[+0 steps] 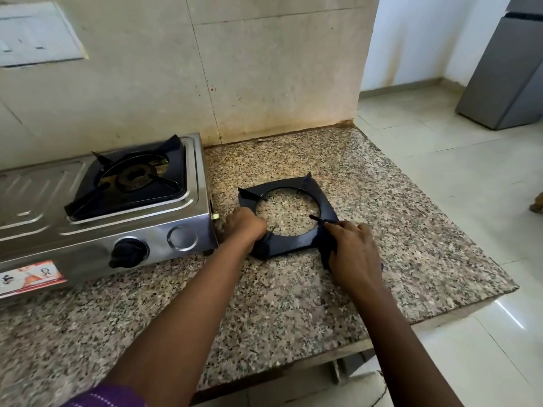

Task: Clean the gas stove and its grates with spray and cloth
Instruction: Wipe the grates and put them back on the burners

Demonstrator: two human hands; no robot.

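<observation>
Black square grate [289,220] flat on speckled granite tabletop [396,218], frame centre, right of steel stove [182,230]. Left hand [245,226] gripping its near-left corner; right hand [354,254] pressing dark cloth [327,254] on near-right corner, fingers curled.

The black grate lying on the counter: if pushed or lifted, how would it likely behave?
The loose grate looks like rigid enamelled metal, so it probably lifts stiff. Lying flat on the granite counter, it would likely slide, not roll. Its glossy finish may be slippery; the left hand grips its near-left corner.
</observation>
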